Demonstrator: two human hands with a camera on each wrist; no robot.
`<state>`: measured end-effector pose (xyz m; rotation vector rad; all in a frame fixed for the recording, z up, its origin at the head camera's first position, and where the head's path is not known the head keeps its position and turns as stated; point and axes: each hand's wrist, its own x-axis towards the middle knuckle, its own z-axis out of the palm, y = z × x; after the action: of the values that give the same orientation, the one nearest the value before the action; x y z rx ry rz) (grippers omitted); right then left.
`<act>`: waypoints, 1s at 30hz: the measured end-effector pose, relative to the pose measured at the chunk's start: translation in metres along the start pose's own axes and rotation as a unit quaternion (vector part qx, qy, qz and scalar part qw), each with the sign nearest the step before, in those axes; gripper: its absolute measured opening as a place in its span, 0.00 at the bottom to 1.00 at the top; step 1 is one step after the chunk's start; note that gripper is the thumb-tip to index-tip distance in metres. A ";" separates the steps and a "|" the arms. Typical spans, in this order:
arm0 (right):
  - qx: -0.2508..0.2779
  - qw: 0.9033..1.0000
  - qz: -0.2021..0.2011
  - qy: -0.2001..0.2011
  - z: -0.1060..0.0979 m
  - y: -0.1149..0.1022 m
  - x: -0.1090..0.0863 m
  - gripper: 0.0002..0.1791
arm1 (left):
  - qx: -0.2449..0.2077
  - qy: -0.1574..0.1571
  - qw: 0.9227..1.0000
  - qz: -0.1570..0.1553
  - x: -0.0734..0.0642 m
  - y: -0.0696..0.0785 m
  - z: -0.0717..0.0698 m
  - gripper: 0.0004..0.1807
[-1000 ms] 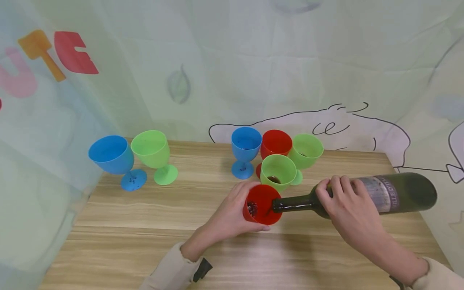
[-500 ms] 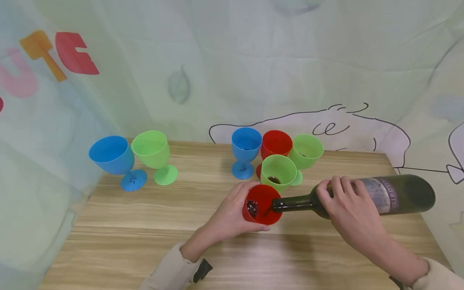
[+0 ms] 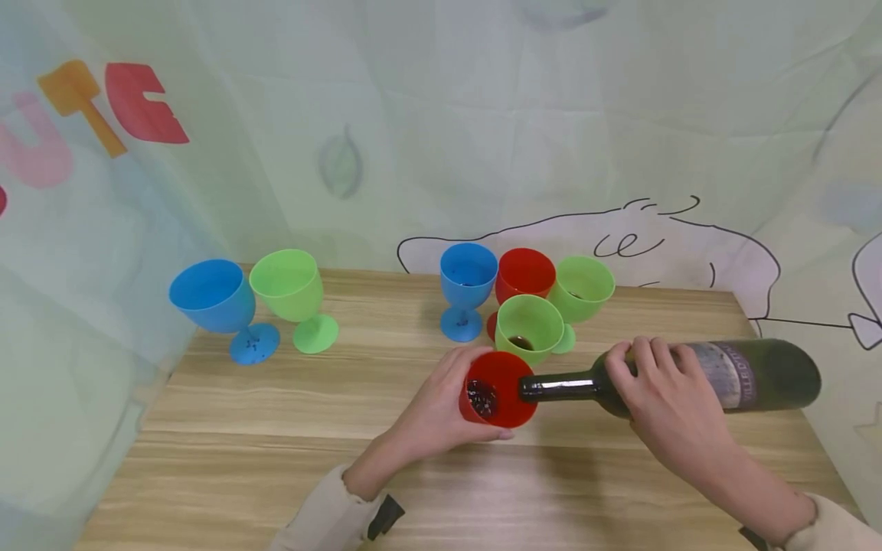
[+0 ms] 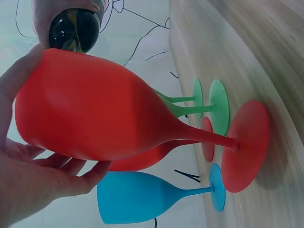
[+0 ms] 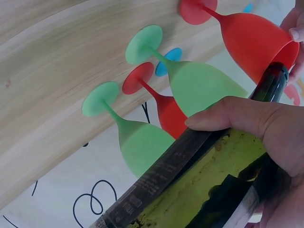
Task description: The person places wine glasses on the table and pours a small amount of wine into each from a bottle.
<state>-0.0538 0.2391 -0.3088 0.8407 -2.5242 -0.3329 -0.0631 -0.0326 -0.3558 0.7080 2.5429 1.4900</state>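
Observation:
My left hand (image 3: 441, 405) grips the bowl of a red goblet (image 4: 95, 109), fingers and thumb around its sides. Dark liquid with bubbles lies in the goblet's bottom, and its foot is close to the wooden table. My right hand (image 3: 671, 405) holds a dark green wine bottle (image 3: 765, 375) around its shoulder and upper body. The bottle is tilted with its neck pointing left, its mouth just inside the red goblet's right rim. Behind the held goblet stands a light green goblet (image 3: 529, 325) with a little dark liquid in it.
Behind stand a blue goblet (image 3: 468, 272), another red goblet (image 3: 526, 272) and a second green goblet (image 3: 584, 287). At the left are another blue goblet (image 3: 213, 295) and a green goblet (image 3: 287, 283). A printed cloth (image 3: 386, 115) hangs at the table's back edge.
The bottle's base has dipped slightly in the head view. A thin dark streak below its mouth, seen earlier, no longer shows. The dark liquid patch in the held goblet looks larger.

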 end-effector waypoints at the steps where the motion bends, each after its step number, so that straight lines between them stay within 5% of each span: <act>1: 0.001 1.000 0.001 0.001 0.000 0.000 0.000 0.31 | -0.001 0.002 1.000 0.001 0.000 0.000 0.000 0.45; 30: 0.075 0.995 0.062 -0.013 0.017 -0.005 -0.010 0.40 | -0.030 0.007 0.999 -0.010 -0.002 -0.003 -0.003 0.45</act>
<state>-0.0529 0.2423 -0.3289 0.7333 -2.6379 -0.1148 -0.0632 -0.0369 -0.3569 0.6640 2.4952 1.5634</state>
